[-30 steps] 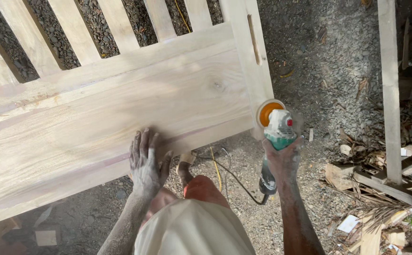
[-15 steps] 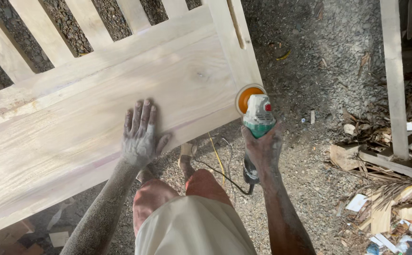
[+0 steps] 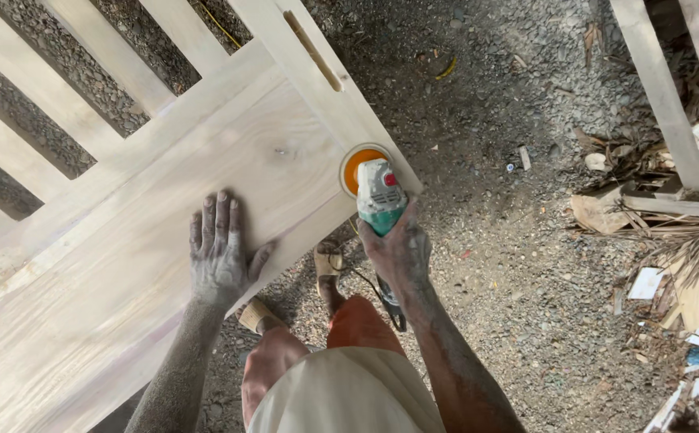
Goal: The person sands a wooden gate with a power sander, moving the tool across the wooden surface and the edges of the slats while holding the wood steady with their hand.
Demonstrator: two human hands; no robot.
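From the head camera, the left hand [image 3: 219,250] lies flat and open, fingers spread, pressing on the pale wooden panel [image 3: 125,265]. The right hand [image 3: 398,250] is closed around the green-and-white sander [image 3: 378,196], whose orange disc [image 3: 360,163] sits at the panel's right corner, above the gravel ground [image 3: 518,265].

We see the angle grinder [image 3: 379,200], green and white bodied with a red switch, its orange sanding disc [image 3: 359,163] at twelve o'clock resting flat on the pale wooden panel [image 3: 125,265]; that panel lies level, its grain running from seven o'clock towards one.
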